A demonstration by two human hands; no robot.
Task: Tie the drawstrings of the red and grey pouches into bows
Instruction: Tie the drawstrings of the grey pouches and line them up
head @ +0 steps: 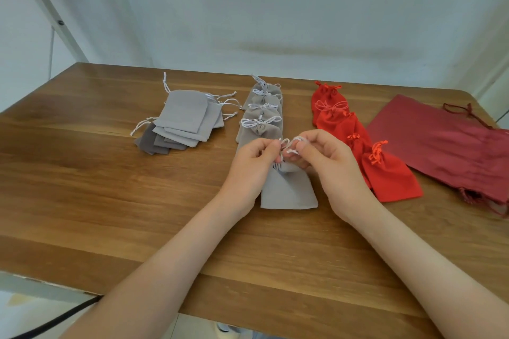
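Two grips hold the drawstring (291, 151) of one grey pouch (289, 190).
Left grip (253, 162) and right grip (327, 162) each pinch it above the gathered neck; the pouch lies on the surface (110, 201) between both wrists.

Soft, even, fairly bright light gives only faint shadows on the wooden table (110, 187) and a dim smudge along the wall (303, 49). Wide-angle distortion curves the table's edges; the right margin is slightly blurred.
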